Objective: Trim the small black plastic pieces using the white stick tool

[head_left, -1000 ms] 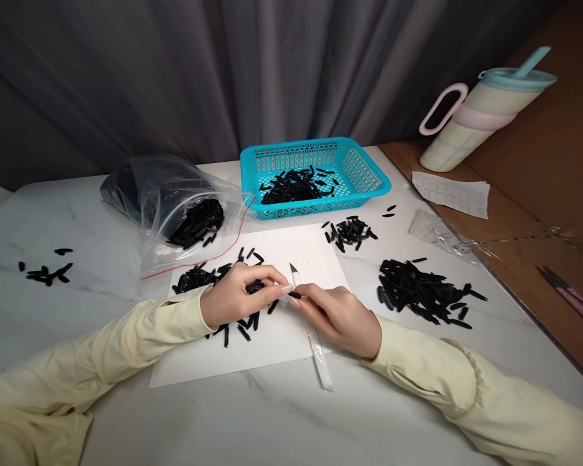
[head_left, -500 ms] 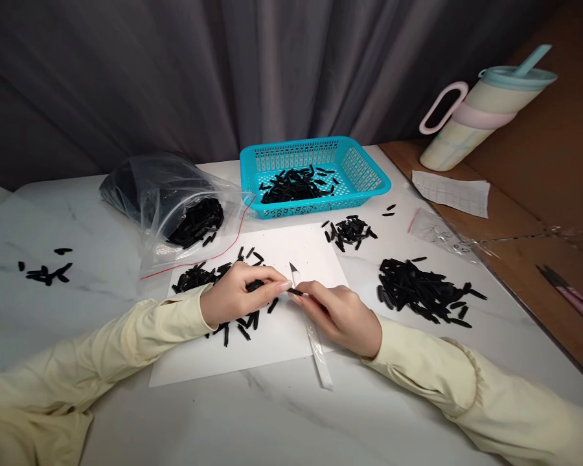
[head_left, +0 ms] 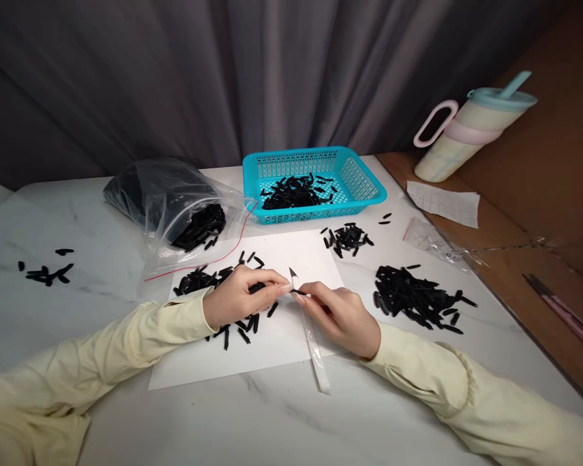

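My left hand and my right hand meet over a white sheet of paper. Together they pinch one small black piece between their fingertips. A craft knife with a clear handle passes under my right hand, its blade tip pointing away from me just above the fingers. Whether the right hand grips the knife is hard to tell. A heap of black pieces lies on the paper under and behind my left hand.
A turquoise basket holds black pieces at the back. A clear plastic bag with more lies at its left. Other black piles sit right and far left. A lidded cup with straw and pink scissors rest on the brown surface.
The view has shifted slightly, so everything sits a bit lower and left. My hands stay together on the small black piece, with only slight finger movement.
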Demonstrator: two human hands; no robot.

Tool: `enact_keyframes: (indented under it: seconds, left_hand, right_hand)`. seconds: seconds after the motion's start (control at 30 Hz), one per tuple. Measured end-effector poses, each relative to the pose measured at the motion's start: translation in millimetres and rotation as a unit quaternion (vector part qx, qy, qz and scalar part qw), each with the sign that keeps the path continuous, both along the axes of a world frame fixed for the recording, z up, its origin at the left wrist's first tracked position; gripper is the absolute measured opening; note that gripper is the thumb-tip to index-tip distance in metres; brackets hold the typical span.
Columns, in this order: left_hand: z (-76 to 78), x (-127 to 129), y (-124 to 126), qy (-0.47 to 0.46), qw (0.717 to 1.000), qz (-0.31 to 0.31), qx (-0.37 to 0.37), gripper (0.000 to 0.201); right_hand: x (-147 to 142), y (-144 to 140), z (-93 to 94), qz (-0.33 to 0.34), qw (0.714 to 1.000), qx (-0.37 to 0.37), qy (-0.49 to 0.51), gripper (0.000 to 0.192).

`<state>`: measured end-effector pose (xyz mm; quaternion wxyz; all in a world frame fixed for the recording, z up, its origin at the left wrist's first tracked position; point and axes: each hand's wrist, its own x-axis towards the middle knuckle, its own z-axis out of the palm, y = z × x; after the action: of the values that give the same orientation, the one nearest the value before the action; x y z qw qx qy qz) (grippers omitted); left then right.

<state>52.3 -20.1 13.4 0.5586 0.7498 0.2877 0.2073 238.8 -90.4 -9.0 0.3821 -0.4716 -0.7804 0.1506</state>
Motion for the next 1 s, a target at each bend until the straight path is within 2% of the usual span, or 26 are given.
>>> enact_keyframes:
  seconds: [0.13, 0.23, 0.3, 0.37, 0.43, 0.53, 0.63, 0.67, 0.73, 0.87, 0.93, 1.0]
  left_hand:
    - [-5.0, 3, 2, -0.021, 0.998, 0.025, -0.061, 0.03]
    - [-6.9, 5, 3, -0.036, 0.995, 0.021, -0.087, 0.03]
    - [-6.8, 6, 4, -0.042, 0.993, 0.017, -0.104, 0.031]
    - [-6.7, 7, 4, -0.049, 0.992, 0.018, -0.118, 0.032]
    - [-7.1, 8, 5, -0.058, 0.99, 0.018, -0.126, 0.031]
    - [-8.3, 9, 6, -0.051, 0.991, 0.021, -0.123, 0.025]
    - [-10.1, 9, 7, -0.027, 0.998, 0.026, -0.045, 0.019]
    - [-11.0, 8, 7, -0.021, 0.999, 0.024, -0.01, 0.017]
    - [-13.6, 8, 9, -0.015, 0.999, 0.018, 0.041, 0.014]
    - [-17.9, 9, 10, -0.017, 0.997, 0.012, 0.074, 0.009]
    - [-17.5, 9, 10, -0.021, 0.996, 0.006, 0.084, 0.009]
    - [-15.2, 8, 9, -0.025, 0.996, -0.001, 0.088, 0.009]
  right_hand:
    - [16, 17, 19.7, -0.12, 0.991, 0.039, 0.038, 0.013]
    - [39, 53, 43.3, -0.187, 0.979, 0.072, 0.037, 0.017]
    - [53, 83, 60.6, -0.244, 0.966, 0.066, -0.047, 0.023]
    - [57, 105, 76.3, -0.21, 0.971, 0.057, -0.099, 0.019]
    - [49, 111, 88.3, -0.151, 0.978, 0.049, -0.137, 0.013]
    - [24, 89, 97.0, -0.031, 0.984, 0.032, -0.171, 0.01]
    - [-5, 53, 94.2, 0.154, 0.973, 0.017, -0.173, 0.015]
    - [-12, 43, 90.8, 0.177, 0.967, 0.032, -0.181, 0.018]
    - [-23, 31, 80.8, 0.182, 0.958, 0.056, -0.216, 0.023]
    - [-31, 30, 57.3, 0.161, 0.956, 0.062, -0.236, 0.028]
    - [-29, 32, 49.2, 0.161, 0.971, 0.036, -0.175, 0.027]
    - [-23, 31, 44.3, 0.141, 0.988, -0.049, -0.04, 0.02]
